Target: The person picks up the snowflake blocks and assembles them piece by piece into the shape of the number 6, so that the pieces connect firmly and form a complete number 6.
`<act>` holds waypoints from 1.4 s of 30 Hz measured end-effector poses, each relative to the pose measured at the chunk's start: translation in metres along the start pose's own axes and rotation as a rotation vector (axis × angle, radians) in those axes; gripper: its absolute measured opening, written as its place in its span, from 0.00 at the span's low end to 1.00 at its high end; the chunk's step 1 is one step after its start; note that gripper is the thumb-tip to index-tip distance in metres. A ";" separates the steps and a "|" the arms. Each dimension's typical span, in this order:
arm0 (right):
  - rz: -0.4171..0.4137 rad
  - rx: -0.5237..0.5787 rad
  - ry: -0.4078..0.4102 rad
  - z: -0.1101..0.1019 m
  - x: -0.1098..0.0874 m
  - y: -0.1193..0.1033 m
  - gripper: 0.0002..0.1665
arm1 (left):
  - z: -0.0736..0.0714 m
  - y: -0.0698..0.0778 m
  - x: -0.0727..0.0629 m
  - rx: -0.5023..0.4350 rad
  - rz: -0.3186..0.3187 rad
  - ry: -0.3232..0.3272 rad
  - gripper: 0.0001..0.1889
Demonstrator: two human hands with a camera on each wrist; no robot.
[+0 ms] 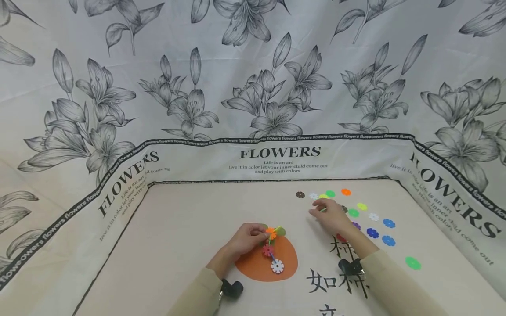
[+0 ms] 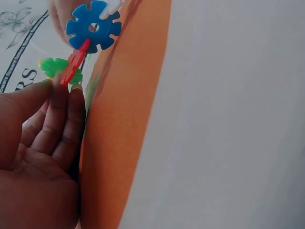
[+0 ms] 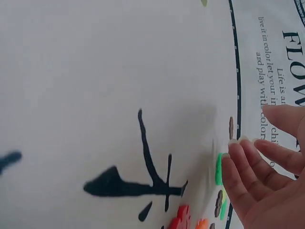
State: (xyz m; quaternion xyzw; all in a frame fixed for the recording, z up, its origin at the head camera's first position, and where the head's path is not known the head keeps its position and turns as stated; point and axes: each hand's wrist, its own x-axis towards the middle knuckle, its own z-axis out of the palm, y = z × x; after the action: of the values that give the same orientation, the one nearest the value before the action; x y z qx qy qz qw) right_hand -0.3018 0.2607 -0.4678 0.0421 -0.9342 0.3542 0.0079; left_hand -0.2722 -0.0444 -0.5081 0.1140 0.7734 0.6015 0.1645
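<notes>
My left hand (image 1: pixel 248 238) pinches a small chain of interlocking notched plastic discs. In the head view the chain shows an orange disc (image 1: pixel 271 233), a pinkish-red disc (image 1: pixel 268 250) and a white disc (image 1: pixel 277 266). The left wrist view shows a blue disc (image 2: pixel 94 26), a red disc (image 2: pixel 74 64) and a green disc (image 2: pixel 55 67) at the fingertips. Over the left part of the scattered discs hovers my right hand (image 1: pixel 333 218), its fingers (image 3: pixel 243 188) spread from the thumb with nothing seen between them. A green disc (image 3: pixel 219 169) lies close to those fingertips.
Loose discs lie at the right, among them a brown disc (image 1: pixel 300 195), a blue disc (image 1: pixel 389 240) and a lime-green disc (image 1: pixel 413 263). The cloth bears an orange fruit print (image 1: pixel 249 270) and black characters (image 1: pixel 322 281). A flower-printed cloth (image 1: pixel 276 101) rises behind.
</notes>
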 end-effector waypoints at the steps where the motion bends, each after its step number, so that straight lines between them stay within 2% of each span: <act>1: 0.017 -0.018 0.004 -0.002 0.002 0.004 0.27 | 0.000 0.000 0.000 0.004 -0.003 0.001 0.07; 7: 0.132 -0.044 -0.006 -0.009 0.012 0.022 0.31 | 0.000 0.002 0.001 0.015 -0.004 0.012 0.07; 12: 0.191 -0.017 -0.015 -0.010 0.014 0.025 0.30 | -0.001 0.000 0.001 0.019 -0.002 -0.001 0.06; 22: 0.178 -0.031 -0.007 -0.010 0.012 0.022 0.26 | 0.000 0.001 -0.001 0.015 -0.005 0.014 0.07; 35: 0.204 0.000 -0.033 -0.009 0.020 0.030 0.27 | -0.001 0.001 -0.001 0.046 -0.009 0.017 0.07; 42: 0.221 0.008 -0.016 -0.008 0.021 0.030 0.25 | 0.000 0.000 0.000 0.043 -0.012 0.017 0.07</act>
State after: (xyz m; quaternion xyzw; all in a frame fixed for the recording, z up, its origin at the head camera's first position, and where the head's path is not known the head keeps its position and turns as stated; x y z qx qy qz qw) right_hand -0.3250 0.2868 -0.4804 -0.0581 -0.9317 0.3564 -0.0387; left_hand -0.2722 -0.0439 -0.5081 0.1076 0.7884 0.5845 0.1590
